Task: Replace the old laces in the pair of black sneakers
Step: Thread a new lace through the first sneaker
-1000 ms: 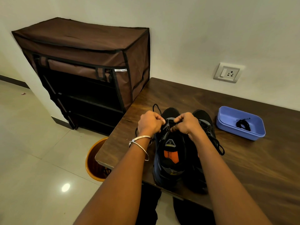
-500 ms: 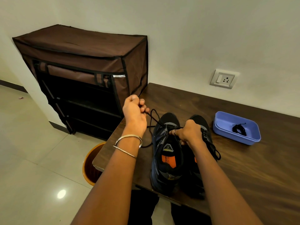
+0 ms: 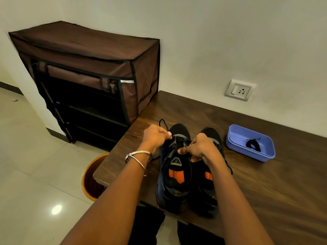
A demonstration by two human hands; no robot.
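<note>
I am keeping both sneakers (image 3: 187, 175) heel-toward-me at the table (image 3: 265, 197) edge so the eyelets face up. My left hand (image 3: 155, 137) is pinching the old lace (image 3: 163, 123); my right hand (image 3: 200, 147) is curling onto the tongue, steadying it. Farther off, a blue tray (image 3: 237, 138) is holding the coiled laces (image 3: 253, 145).

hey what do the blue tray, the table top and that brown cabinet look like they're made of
Shallow blue rectangular tray: likely plastic, moulded rounded rim, soft even sheen. Dark brown table top: wood or wood-look laminate, visible grain, slight gloss; which one is unclear. Brown shoe cabinet: fabric cover, creased, with black edge binding, matte.
</note>
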